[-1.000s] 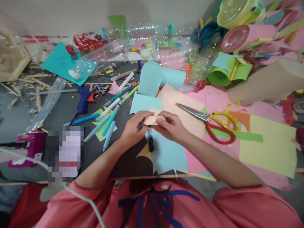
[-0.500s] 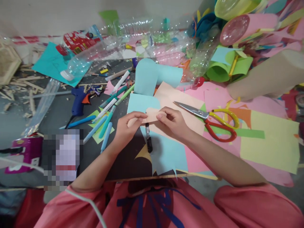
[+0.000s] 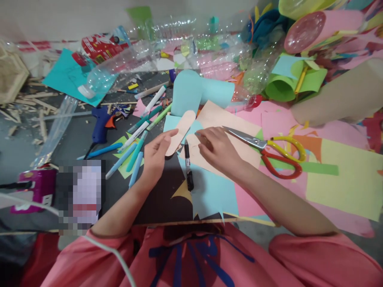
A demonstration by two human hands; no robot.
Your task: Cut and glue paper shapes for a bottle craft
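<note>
A pale peach paper strip with rounded ends [image 3: 183,131] slants up and away from my left hand [image 3: 157,153], whose thumb and fingers pinch its edge. My right hand [image 3: 217,147] is apart from the strip, fingers loosely spread and holding nothing, over a peach sheet [image 3: 209,115]. Between the hands a black pen [image 3: 188,163] lies on light blue paper [image 3: 215,195]. Just beyond the strip is a light blue rounded paper piece [image 3: 186,93]. Scissors with yellow and red handles [image 3: 265,147] rest to the right of my right hand.
Markers [image 3: 136,147] and a blue glue gun [image 3: 101,125] lie at the left, near a phone [image 3: 86,191] and a purple box [image 3: 36,189]. Clear plastic bottles [image 3: 119,65] stretch along the back. Pink and yellow paper [image 3: 344,175] and a green paper roll [image 3: 281,85] are at the right.
My right hand has let go of the peach strip and opened. The strip, held level between both hands before, now points diagonally upward from my left hand.
</note>
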